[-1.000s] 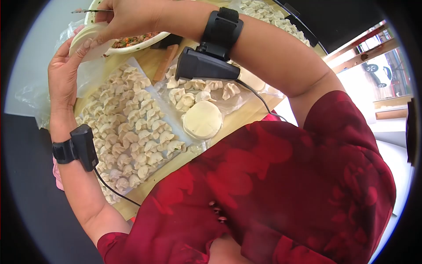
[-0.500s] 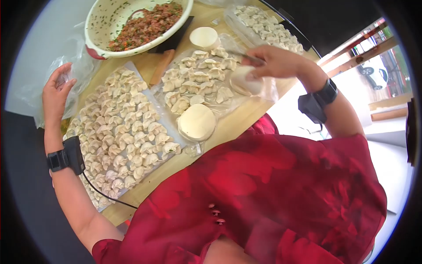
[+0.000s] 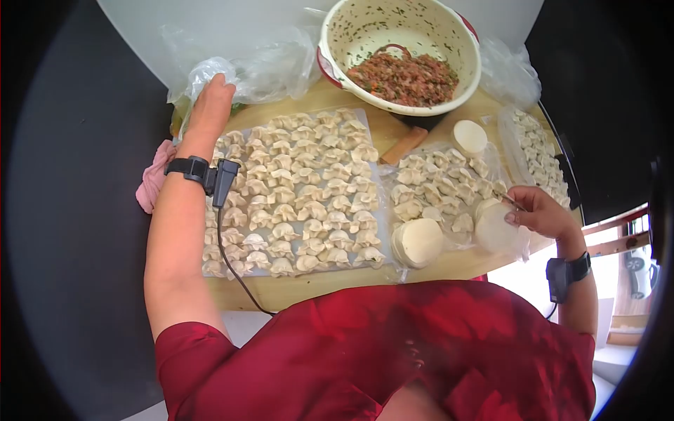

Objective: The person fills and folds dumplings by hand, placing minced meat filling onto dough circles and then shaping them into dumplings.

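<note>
At the back left, my left hand (image 3: 211, 109) is at a clear plastic bag (image 3: 270, 70); its fingers appear closed on a bunched part, though the thumb is hidden. My right hand (image 3: 544, 212) grips a thin metal utensil (image 3: 514, 202), its far end hard to make out. The thumb of that hand is at the edge of a stack of round dough wrappers (image 3: 493, 228). Beside this stack lie several folded dumplings (image 3: 449, 179) on plastic. A second wrapper stack (image 3: 419, 242) stands nearer me, and a third (image 3: 470, 137) farther back.
Rows of dumplings (image 3: 309, 189) cover a pale sheet at left. A large bowl (image 3: 333, 59) holds minced filling (image 3: 411, 78). A wooden stick (image 3: 405, 145) lies between. More bagged dumplings (image 3: 544, 158) are at right. A pink cloth (image 3: 156, 175) hangs at the left edge. A cable (image 3: 228, 256) trails from my left wrist.
My view has turned and shifted left. My left hand has gone from loosely open to being at the bunched plastic bag. The right hand still holds the utensil by the wrappers.
</note>
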The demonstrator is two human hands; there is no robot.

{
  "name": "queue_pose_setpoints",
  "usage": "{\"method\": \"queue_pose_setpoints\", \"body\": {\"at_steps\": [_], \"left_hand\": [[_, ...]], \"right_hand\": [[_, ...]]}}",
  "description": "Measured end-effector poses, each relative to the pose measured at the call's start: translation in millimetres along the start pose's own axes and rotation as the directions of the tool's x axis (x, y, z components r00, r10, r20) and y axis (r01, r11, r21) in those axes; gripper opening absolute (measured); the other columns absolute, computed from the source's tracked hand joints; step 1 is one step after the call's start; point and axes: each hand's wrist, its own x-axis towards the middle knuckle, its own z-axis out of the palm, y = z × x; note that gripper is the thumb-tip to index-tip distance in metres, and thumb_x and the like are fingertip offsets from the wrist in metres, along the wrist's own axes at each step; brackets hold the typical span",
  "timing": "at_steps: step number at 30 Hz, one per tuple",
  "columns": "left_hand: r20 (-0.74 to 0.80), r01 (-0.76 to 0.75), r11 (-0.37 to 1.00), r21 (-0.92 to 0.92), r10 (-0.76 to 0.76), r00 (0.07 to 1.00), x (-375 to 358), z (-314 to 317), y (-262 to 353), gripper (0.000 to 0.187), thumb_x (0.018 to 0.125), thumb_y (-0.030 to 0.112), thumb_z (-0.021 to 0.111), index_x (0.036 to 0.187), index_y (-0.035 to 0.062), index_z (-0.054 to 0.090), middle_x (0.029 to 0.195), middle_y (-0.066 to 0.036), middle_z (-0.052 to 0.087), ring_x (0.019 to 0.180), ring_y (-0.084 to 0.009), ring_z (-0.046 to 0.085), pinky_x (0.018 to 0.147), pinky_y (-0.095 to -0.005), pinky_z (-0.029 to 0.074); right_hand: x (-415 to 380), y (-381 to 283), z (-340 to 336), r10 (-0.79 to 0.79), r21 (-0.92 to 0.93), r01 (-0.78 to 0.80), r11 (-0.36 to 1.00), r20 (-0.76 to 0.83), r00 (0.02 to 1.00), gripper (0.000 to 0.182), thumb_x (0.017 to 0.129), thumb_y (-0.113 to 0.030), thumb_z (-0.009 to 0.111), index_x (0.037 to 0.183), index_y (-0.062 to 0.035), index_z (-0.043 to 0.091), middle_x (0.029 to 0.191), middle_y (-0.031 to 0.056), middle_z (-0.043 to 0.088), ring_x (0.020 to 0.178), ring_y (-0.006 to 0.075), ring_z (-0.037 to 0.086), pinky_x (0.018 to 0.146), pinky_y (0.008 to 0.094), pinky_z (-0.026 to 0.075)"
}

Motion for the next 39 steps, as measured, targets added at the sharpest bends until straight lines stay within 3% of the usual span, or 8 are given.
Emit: {"method": "queue_pose_setpoints", "body": {"at_steps": [5, 9, 13, 19, 23, 29, 32, 39], "left_hand": [[-0.152, 0.049, 0.973, -0.226, -0.084, 0.985, 8.1, -26.5, 2.5, 0.007, 0.082, 0.008, 0.063, 0.083, 0.0025, 0.067, 0.1, -0.013, 0.057, 0.093, -0.0314, 0.06, 0.078, -0.0359, 0.05], [0.102, 0.275, 0.514, -0.813, -0.339, 0.935, 19.2, -45.0, 5.3, 0.012, 0.092, 0.013, 0.056, 0.097, 0.0066, 0.064, 0.106, -0.008, 0.06, 0.098, -0.0219, 0.061, 0.082, -0.0342, 0.052], [0.248, 0.161, -0.238, -0.958, -0.405, 0.88, 28.6, -40.7, 4.8, 0.025, 0.096, 0.012, 0.049, 0.119, 0.0024, 0.053, 0.113, -0.012, 0.058, 0.103, -0.0242, 0.06, 0.087, -0.0376, 0.053], [0.249, 0.024, -0.611, -0.791, -0.286, 0.925, 27.0, -63.8, 46.5, 0.029, 0.098, 0.019, 0.046, 0.118, -0.0019, 0.051, 0.116, -0.016, 0.058, 0.105, -0.026, 0.059, 0.092, -0.0415, 0.052], [0.213, 0.017, -0.68, -0.733, -0.205, 0.955, 11.8, -78.1, 81.0, 0.03, 0.097, 0.02, 0.05, 0.119, -0.0004, 0.053, 0.112, -0.014, 0.06, 0.103, -0.0235, 0.06, 0.091, -0.0391, 0.052], [0.188, 0.135, -0.217, -0.967, -0.243, 0.952, -4.8, -75.9, 98.3, 0.041, 0.093, 0.022, 0.06, 0.13, 0.01, 0.048, 0.116, -0.004, 0.058, 0.101, -0.0164, 0.06, 0.081, -0.032, 0.053], [0.403, 0.371, -0.525, -0.766, 0.058, 0.914, -13.0, -79.5, 97.4, 0.045, 0.093, 0.018, 0.06, 0.135, 0.0132, 0.044, 0.113, -0.005, 0.06, 0.102, -0.0173, 0.06, 0.079, -0.0322, 0.055], [0.397, 0.327, -0.318, -0.89, -0.185, 0.899, -7.1, -35.7, 63.8, 0.034, 0.089, -0.003, 0.048, 0.121, 0.0043, 0.056, 0.116, -0.011, 0.06, 0.1, -0.02, 0.062, 0.08, -0.0331, 0.056]], "right_hand": [[24.5, 31.1, -13.9, -0.097, -0.38, 0.011, 0.925, -0.207, 0.974, 0.01, 0.08, -0.003, 0.066, 0.088, 0.0008, 0.061, 0.077, 0.002, 0.058, 0.068, 0.0091, 0.056, 0.063, 0.0251, 0.047], [23.4, -3.4, -5.5, -0.474, -0.657, 0.095, 0.748, -0.429, 0.769, 0.011, 0.082, -0.005, 0.066, 0.091, 0.0012, 0.065, 0.079, 0.0051, 0.062, 0.06, 0.0104, 0.059, 0.053, 0.0241, 0.049], [34.6, -85.5, 28.4, -0.247, -0.237, 0.189, 0.953, -0.244, 0.938, 0.014, 0.088, -0.012, 0.064, 0.091, 0.0012, 0.066, 0.083, 0.0037, 0.062, 0.053, 0.0078, 0.055, 0.048, 0.0218, 0.046], [106.4, -159.9, 115.0, -0.391, 0.154, 0.384, 0.911, 0.023, 0.92, 0.062, 0.085, -0.038, 0.067, 0.13, -0.0025, 0.045, 0.094, 0.0067, 0.062, 0.047, 0.0043, 0.049, 0.04, 0.0166, 0.035], [151.2, -196.2, 159.9, -0.423, 0.4, 0.382, 0.833, 0.017, 0.906, 0.058, 0.086, -0.036, 0.066, 0.125, 0.0007, 0.045, 0.097, 0.0109, 0.061, 0.047, 0.004, 0.046, 0.038, 0.0154, 0.031], [185.4, -212.4, 156.8, -0.499, 0.512, 0.385, 0.768, 0.101, 0.861, 0.016, 0.084, -0.009, 0.059, 0.097, -0.0018, 0.055, 0.062, 0.0084, 0.056, 0.042, 0.0071, 0.041, 0.036, 0.023, 0.025], [185.5, -209.7, 154.0, -0.508, 0.498, 0.356, 0.791, 0.209, 0.836, 0.012, 0.086, -0.01, 0.057, 0.096, -0.0039, 0.057, 0.061, 0.0049, 0.055, 0.04, 0.0057, 0.036, 0.035, 0.0205, 0.023], [208.9, -197.4, 143.3, -0.48, -0.031, 0.479, 0.877, -0.049, 0.876, 0.03, 0.091, -0.011, 0.053, 0.121, -0.0055, 0.057, 0.07, 0.0042, 0.059, 0.052, 0.0078, 0.056, 0.04, 0.0199, 0.034]]}}
